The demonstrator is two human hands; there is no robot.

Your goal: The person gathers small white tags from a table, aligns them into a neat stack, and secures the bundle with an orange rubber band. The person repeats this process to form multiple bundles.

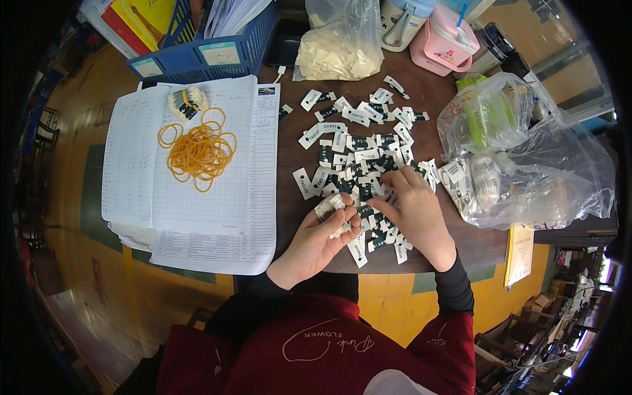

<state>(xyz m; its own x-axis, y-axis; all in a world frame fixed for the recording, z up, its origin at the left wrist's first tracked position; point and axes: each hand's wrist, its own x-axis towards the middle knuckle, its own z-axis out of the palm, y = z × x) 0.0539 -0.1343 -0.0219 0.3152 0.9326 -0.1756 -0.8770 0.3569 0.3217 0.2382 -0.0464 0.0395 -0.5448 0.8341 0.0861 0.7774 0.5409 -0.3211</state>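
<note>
A small stack of white fabric labels rests in my left hand, with the fingers and thumb closed round it. Just to the right, my right hand reaches over a loose pile of white and dark green labels. Its thumb and fingertips are apart and sit down among the labels; whether they touch a single one is hard to make out. Labels lie at many angles, some overlapping, and spread from under both hands toward the back of the table.
Left of the pile, orange rubber bands and a banded label bundle lie on an open notebook. Behind stand a blue file basket, a clear bag of labels and a pink container. Plastic bags bunch at the right.
</note>
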